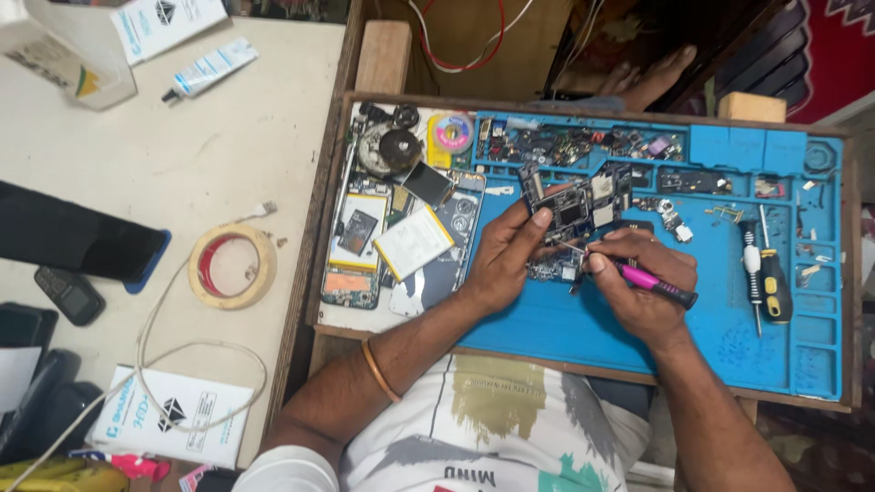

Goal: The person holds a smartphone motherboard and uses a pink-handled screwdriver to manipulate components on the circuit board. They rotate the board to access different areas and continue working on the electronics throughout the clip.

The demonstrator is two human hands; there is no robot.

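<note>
My left hand (504, 260) presses a dark phone circuit board (570, 205) down on the blue repair mat (592, 319), thumb on the board's lower edge. My right hand (638, 282) grips a pink-handled screwdriver (654, 282) like a pen, its metal tip touching the board area just right of my left thumb. Both hands meet at the middle of the mat. A metal bangle sits on my left wrist.
Opened phones and a battery (412, 241) lie left of the mat. Two screwdrivers (764, 278) rest at the mat's right. Small parts fill the mat's top trays (583, 144). A tape roll (232, 266), white cable, boxes and a dark phone (77, 239) lie on the left table.
</note>
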